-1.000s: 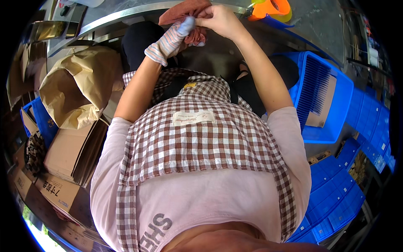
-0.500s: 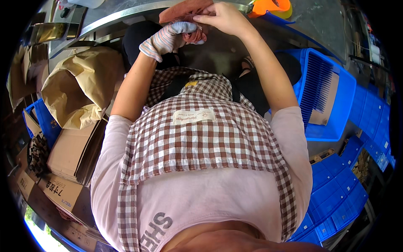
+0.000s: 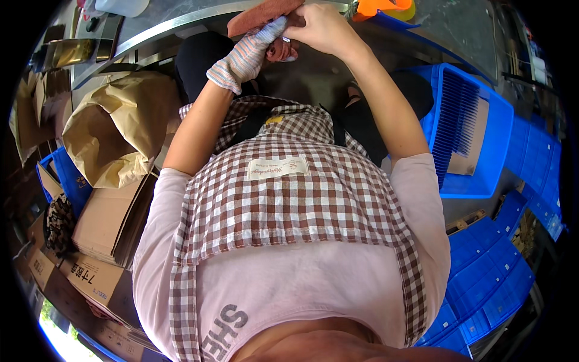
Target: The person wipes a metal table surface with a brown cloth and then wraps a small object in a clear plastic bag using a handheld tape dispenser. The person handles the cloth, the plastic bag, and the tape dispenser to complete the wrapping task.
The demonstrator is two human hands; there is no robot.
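Observation:
At the table's near edge, my left hand (image 3: 241,60) wears a striped knit glove. Its fingers wrap a reddish-brown cloth (image 3: 281,52), whose bunched lower part shows beside the palm. Above the glove, a flat reddish-brown piece (image 3: 256,16) sticks out toward the tabletop; whether it belongs to the same cloth I cannot tell. My bare right hand (image 3: 322,29) meets the gloved fingertips, its own fingers bent and closed. What lies between those fingers is hidden.
Ahead is a metal-edged table (image 3: 175,27) with an orange container (image 3: 383,8). An open paper sack (image 3: 132,102) stands left, above stacked cardboard (image 3: 108,211). At right are a blue bin (image 3: 494,145) holding black comb-like rows and several blue boxes (image 3: 482,265).
My gloved left hand has shifted right and its fingers now reach up to my right hand's fingers. My right hand has stayed nearly in place, its fingers bending further down.

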